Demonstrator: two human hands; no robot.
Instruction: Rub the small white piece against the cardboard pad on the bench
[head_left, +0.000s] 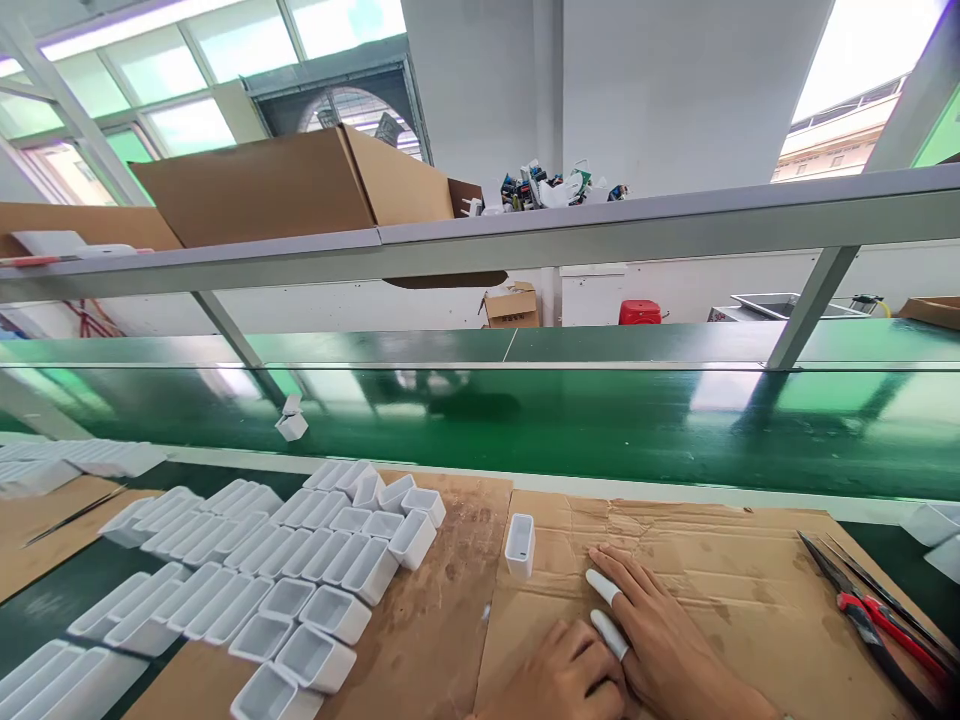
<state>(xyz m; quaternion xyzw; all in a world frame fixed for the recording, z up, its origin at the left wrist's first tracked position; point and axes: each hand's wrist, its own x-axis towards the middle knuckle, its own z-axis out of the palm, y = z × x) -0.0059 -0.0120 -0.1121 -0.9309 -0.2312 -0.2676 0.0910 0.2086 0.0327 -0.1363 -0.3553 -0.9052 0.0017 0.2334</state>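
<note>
My right hand [660, 630] lies flat on a cardboard sheet [720, 570], fingers spread, with a white finger cot on one finger. My left hand [559, 680] is curled beside it, touching the right hand's fingers near another white finger cot [609, 634]. I cannot tell whether it grips that cot. A single small white plastic housing [519, 545] stands upright on the cardboard just left of the right fingertips, untouched. Many similar white housings [300, 570] lie in rows to the left.
A green conveyor belt [562, 420] runs across behind the bench, carrying one white part [291, 424]. Red-handled cutters and tweezers [877, 620] lie at the right. Cardboard boxes [300, 185] sit on the overhead shelf. More white housings [67, 460] lie far left.
</note>
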